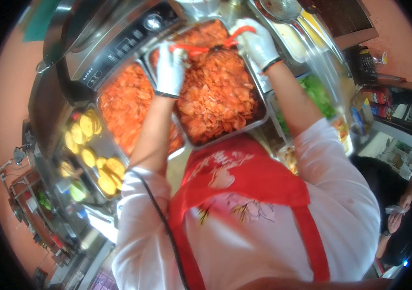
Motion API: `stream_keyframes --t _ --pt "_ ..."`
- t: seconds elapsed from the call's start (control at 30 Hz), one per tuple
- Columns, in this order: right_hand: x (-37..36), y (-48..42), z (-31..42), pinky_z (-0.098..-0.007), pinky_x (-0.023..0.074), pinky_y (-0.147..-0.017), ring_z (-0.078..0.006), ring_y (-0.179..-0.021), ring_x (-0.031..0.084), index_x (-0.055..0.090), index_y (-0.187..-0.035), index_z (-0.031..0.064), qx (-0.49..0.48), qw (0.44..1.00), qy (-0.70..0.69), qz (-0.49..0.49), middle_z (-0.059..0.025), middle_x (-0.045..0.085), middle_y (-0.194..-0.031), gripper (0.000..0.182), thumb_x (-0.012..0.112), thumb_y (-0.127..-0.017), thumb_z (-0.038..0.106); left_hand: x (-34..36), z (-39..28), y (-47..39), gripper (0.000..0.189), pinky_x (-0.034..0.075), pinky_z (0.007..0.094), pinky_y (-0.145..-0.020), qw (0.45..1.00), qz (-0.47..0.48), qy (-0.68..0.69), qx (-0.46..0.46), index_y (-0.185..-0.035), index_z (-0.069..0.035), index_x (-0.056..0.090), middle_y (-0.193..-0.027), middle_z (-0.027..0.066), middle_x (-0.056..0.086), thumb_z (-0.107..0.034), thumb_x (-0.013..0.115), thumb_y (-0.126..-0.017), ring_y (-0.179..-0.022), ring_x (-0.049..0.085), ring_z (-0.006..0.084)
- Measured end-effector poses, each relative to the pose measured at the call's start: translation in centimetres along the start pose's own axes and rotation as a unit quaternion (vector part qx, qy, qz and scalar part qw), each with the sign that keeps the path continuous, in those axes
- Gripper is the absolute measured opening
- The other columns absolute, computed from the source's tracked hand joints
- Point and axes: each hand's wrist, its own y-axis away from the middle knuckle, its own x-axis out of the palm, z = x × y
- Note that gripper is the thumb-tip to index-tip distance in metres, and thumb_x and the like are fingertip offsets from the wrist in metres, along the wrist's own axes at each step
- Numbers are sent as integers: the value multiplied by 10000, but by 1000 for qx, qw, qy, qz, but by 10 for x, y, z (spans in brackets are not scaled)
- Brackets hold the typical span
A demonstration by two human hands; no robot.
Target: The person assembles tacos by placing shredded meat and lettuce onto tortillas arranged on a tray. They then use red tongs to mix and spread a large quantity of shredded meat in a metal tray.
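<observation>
My left hand (pixel 171 70), in a pale glove, grips one red handle of what look like scissors (pixel 193 49). The other red handle is in my gloved right hand (pixel 258 41), so the handles are spread wide. Their dark middle lies low over red-orange marinated meat pieces (pixel 216 98), and the blades are hard to make out. This meat fills a deep rectangular tray (pixel 260 96) before me. Similar red-orange pieces (pixel 128 105) fill a second tray, close against it on the left and partly behind my left forearm.
Yellow slices (pixel 89 157) lie in a metal tray at left. Behind the meat stands a black control panel (pixel 122 47). Green leaves (pixel 313 90) sit in a container beyond my right forearm. A metal ladle (pixel 282 9) rests at upper right. Another person's hands (pixel 398 214) show far right.
</observation>
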Motion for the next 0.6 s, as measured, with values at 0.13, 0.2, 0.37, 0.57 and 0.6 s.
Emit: stream_keyframes --t 0.13,0.2,0.37,0.57,0.6 --pt "16 1 -32 -276 501 -506 -145 -682 602 643 -1032 47 64 992 -46 -99 -86 673 -953 236 497 -869 -41 16 19 16 141 515 288 -614 992 16 -125 -14 -1095 -79 473 -935 60 575 -202 518 -1041 -765 586 144" --pt "30 8 -45 -306 525 -576 -151 -754 626 653 -1091 69 56 994 -31 -91 -76 684 -976 269 522 -870 -12 35 9 31 177 510 361 -658 993 26 -107 -28 -1117 -72 477 -971 122 603 -225 519 -1038 -839 622 226" --pt "20 22 0 -287 531 -638 -128 -749 620 664 -1061 63 25 994 104 10 -56 652 -898 182 546 -923 52 22 6 23 231 499 427 -759 975 45 -197 91 -1085 -42 493 -932 196 605 -254 557 -1018 -862 624 369" --pt "-11 26 -32 -268 522 -533 -124 -649 614 651 -1103 84 78 992 -40 -93 -69 683 -930 212 497 -958 68 11 13 35 212 489 460 -701 961 39 -254 105 -1091 -44 474 -904 208 600 -228 552 -1021 -815 617 413" --pt "-2 23 -57 -272 522 -532 -140 -656 623 649 -1068 90 63 985 -104 -123 -58 676 -906 159 538 -955 89 23 22 40 227 481 485 -695 960 49 -264 79 -1115 -49 460 -920 241 602 -237 544 -1021 -832 605 461"
